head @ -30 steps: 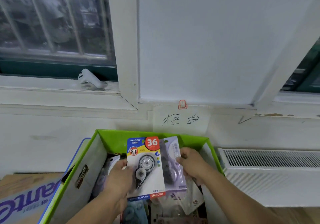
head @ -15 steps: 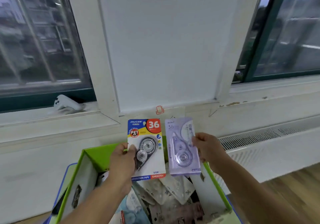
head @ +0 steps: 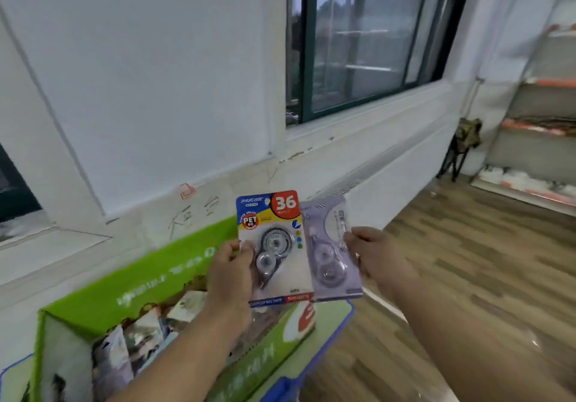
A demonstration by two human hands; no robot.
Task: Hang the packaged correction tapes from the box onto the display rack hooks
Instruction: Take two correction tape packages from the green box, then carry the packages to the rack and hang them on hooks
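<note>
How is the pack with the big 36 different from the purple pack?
The 36 pack is blue, yellow and white with a red corner; the purple pack is pale lilac all over. The 36 pack's tape is grey; the purple pack's is lilac. The left hand holds the 36 pack, the right hand the purple pack. Both are upright cards holding one correction tape.

Small shop, stocked display shelves (head: 542, 140), box (head: 162, 280) of packaged goods

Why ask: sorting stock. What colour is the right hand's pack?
Pack is pale purple, seen in head view.
</note>
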